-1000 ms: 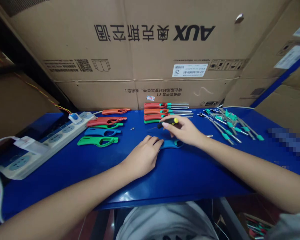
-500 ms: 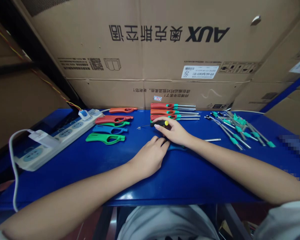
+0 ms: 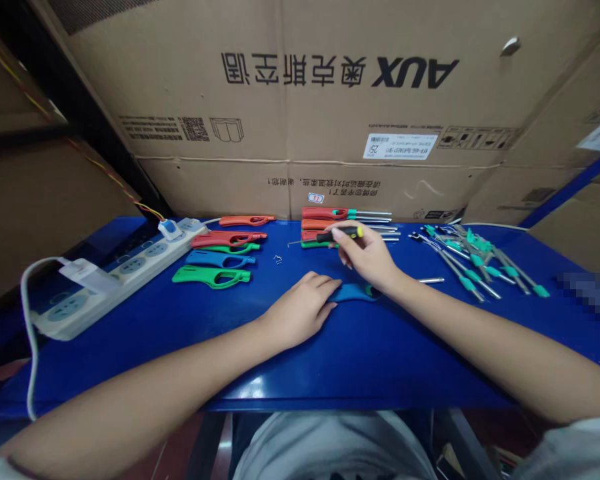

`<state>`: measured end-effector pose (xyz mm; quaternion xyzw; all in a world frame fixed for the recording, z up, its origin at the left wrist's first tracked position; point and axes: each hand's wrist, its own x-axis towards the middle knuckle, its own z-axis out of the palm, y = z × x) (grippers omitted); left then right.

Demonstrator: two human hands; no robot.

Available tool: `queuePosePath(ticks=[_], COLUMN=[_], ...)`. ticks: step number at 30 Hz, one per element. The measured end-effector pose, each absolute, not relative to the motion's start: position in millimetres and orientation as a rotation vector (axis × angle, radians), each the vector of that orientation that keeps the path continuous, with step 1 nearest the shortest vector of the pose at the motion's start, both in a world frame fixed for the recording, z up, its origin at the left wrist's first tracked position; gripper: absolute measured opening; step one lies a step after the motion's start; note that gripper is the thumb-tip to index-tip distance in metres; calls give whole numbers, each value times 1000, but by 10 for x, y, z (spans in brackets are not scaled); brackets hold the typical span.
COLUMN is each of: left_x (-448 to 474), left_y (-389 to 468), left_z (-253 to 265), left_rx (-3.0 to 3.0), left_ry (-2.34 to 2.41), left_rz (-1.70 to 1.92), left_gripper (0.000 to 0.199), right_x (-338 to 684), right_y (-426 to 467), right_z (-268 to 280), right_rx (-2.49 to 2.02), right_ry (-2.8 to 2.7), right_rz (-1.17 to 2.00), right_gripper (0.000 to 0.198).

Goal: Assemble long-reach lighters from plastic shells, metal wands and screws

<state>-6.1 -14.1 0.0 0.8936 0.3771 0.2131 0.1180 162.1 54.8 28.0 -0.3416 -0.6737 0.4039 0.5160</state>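
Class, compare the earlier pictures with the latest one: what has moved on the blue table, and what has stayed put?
The right hand, holding the small screwdriver, has lifted away from the blue lighter shell, uncovering more of it; the tool's tip now points left above the table. The left hand stays pressed on the shell's near end. The coloured shells, assembled lighters, metal rods and power strip lie unchanged.

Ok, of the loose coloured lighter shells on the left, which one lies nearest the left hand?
The green shell at the front of the group. The blue, red and orange ones lie behind it, farther from the left hand, toward the cardboard box.
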Motion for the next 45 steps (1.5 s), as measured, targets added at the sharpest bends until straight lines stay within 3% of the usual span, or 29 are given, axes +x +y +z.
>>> queuePosePath(ticks=[8,12,29,45], left_x=[-51,-56,-100,-102], left_y=[44,68,25,12], left_z=[-106,-15,101,95], left_rx=[1789,1515,1800,1903], left_ry=[1098,1051,1029,1022], left_rz=[1046,1205,1319,1277], left_gripper=[55,50,10,9], right_x=[1942,1990,1988,2015], right_y=[439,414,404,428], right_z=[471,466,442,454], right_rx=[-788,-802,-782,-823], right_ry=[-1006,-980,-1029,-1088], right_rz=[971,1040,1123,1123], right_gripper=[29,27,27,27])
